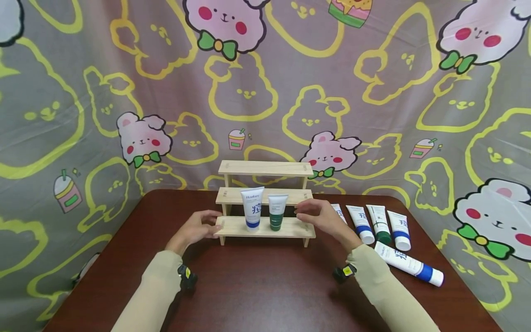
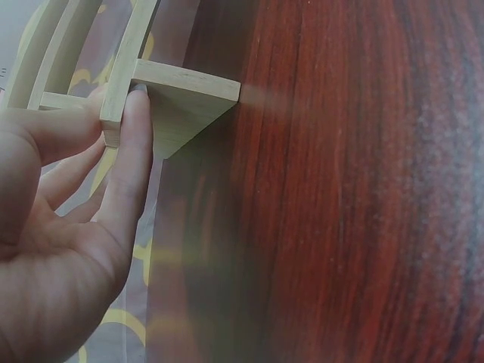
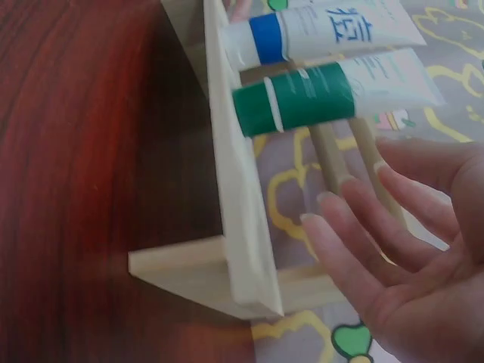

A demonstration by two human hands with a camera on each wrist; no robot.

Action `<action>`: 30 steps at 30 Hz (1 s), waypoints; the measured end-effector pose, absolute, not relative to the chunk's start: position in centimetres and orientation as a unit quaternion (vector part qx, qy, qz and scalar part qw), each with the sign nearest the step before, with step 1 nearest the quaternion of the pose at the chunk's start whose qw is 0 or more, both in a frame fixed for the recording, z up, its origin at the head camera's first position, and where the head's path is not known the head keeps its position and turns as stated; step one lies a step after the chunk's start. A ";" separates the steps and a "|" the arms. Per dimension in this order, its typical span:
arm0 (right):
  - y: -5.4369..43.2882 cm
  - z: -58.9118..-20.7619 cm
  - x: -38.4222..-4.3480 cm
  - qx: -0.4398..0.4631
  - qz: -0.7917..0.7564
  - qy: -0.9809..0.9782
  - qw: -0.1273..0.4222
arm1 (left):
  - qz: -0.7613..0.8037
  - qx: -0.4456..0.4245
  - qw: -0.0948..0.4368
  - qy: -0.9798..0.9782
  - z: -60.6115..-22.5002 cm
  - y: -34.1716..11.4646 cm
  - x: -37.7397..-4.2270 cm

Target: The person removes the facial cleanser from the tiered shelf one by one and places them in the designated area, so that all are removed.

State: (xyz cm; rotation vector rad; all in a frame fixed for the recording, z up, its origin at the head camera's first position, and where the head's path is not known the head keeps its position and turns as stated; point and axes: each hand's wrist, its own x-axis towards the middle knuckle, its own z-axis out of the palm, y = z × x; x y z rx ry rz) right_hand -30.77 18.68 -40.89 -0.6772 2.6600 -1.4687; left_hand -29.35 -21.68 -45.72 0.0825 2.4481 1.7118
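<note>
A three-tier wooden display stand (image 1: 265,168) stands at the table's far side. On its lowest step a white tube with a blue cap (image 1: 252,207) and a shorter white-and-green tube (image 1: 277,213) stand upright side by side. My left hand (image 1: 196,229) pinches the left end of that step; in the left wrist view the thumb (image 2: 64,128) lies over the board and a finger (image 2: 125,151) under it. Beside the right end hovers my right hand (image 1: 325,219), its fingers (image 3: 348,257) loosely bent and holding nothing, close to the green tube in the right wrist view.
Several more tubes lie on the dark red-brown table (image 1: 265,286) at the right, among them a green-capped one (image 1: 378,221) and a long blue-and-white one (image 1: 408,263) nearest the front. A patterned cloth (image 1: 249,92) hangs behind the table.
</note>
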 end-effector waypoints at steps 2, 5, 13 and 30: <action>18.1 -41.2 -30.8 -0.214 -0.482 0.849 0.014 | 0.571 0.027 0.076 0.817 -45.7 -21.7 -29.3; 17.4 -41.7 -30.9 -0.207 -0.495 0.844 0.013 | 0.572 0.028 0.077 0.816 -45.8 -21.7 -29.3; 15.7 -42.3 -31.0 -0.208 -0.514 0.832 0.004 | 0.572 0.027 0.075 0.816 -45.9 -21.8 -29.2; 13.0 -42.7 -30.5 -0.209 -0.539 0.816 0.005 | 0.568 0.029 0.074 0.819 -45.8 -21.7 -29.3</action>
